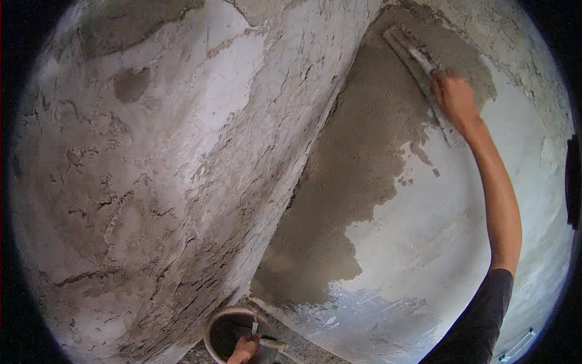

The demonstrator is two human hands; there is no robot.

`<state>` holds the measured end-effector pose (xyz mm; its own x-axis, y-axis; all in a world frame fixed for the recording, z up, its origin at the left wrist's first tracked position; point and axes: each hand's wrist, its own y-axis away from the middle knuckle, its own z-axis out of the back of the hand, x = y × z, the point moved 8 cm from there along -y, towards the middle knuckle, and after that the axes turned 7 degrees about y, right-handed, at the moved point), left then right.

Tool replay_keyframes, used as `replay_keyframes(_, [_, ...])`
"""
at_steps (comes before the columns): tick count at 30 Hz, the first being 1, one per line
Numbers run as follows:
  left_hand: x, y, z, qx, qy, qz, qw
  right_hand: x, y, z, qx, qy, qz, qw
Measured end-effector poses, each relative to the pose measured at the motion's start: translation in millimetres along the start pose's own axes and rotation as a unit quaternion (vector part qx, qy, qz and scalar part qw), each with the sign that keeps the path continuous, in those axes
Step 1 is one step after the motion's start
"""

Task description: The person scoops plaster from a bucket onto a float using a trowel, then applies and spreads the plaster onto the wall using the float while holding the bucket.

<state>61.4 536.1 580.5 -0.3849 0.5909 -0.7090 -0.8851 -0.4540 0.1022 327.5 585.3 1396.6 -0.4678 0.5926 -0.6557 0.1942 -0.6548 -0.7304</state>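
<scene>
My right hand (454,97) is raised at the upper right, fingers wrapped round the handle of a long plastering trowel (405,51). The trowel's narrow blade lies slantwise against the wall, over a wide patch of wet grey-brown plaster (364,139). Low in the view, my left hand (244,350) is closed on a small tool with a light, thin handle (254,325); its exact kind is unclear. That hand is over a round bucket (209,332) with dark contents. A pale, stick-like piece (273,344) juts out beside the fingers across the bucket's rim.
A rough, cracked wall (139,200) fills the left side and meets the plastered wall in a slanting corner. Smooth whitish wall (430,212) borders the wet patch at the right and below. Pale splashes (364,309) mark its lower part. A light strip (517,346) shows at lower right.
</scene>
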Motion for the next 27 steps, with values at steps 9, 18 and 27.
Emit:
replay_keyframes(9, [14, 2, -34, 0.019, 0.023, -0.048, 0.998, 133, 125, -29, 0.159, -0.045, 0.267, 0.949])
replay_keyframes(18, [-49, 41, 54, -0.054, 0.39, 0.235, 0.889, -33, -37, 9, -0.052, 0.021, 0.008, 0.998])
replay_keyframes(27, [-5, 45, 3, -0.097, 0.444, 0.232, 0.86, 61, 37, -45, 0.107, 0.036, 0.062, 0.992])
